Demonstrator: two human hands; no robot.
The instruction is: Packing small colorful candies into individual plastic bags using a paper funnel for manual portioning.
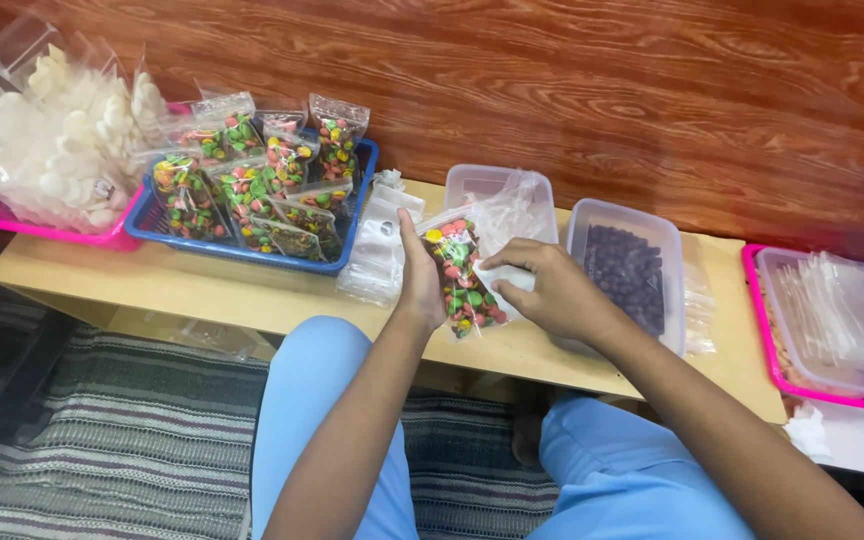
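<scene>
My left hand (420, 285) clasps the side of a small clear plastic bag filled with multicoloured round candies (464, 275), thumb up along its edge, fingers wrapped behind it. My right hand (542, 290) pinches the bag's other side, fingertips pressed together on the plastic. The bag hangs tilted just above the pale wooden low table (202, 285), in front of my blue-trousered knees. Just behind it sits a clear plastic tub (497, 183), and beside that a clear tub of dark round candies (630, 272). Left of my left hand lies a stack of empty clear bags (380, 245), touching a blue plastic basket (252, 255) packed with filled candy bags. Further left, a pink tray (42, 230) carries bags of white crackers.
</scene>
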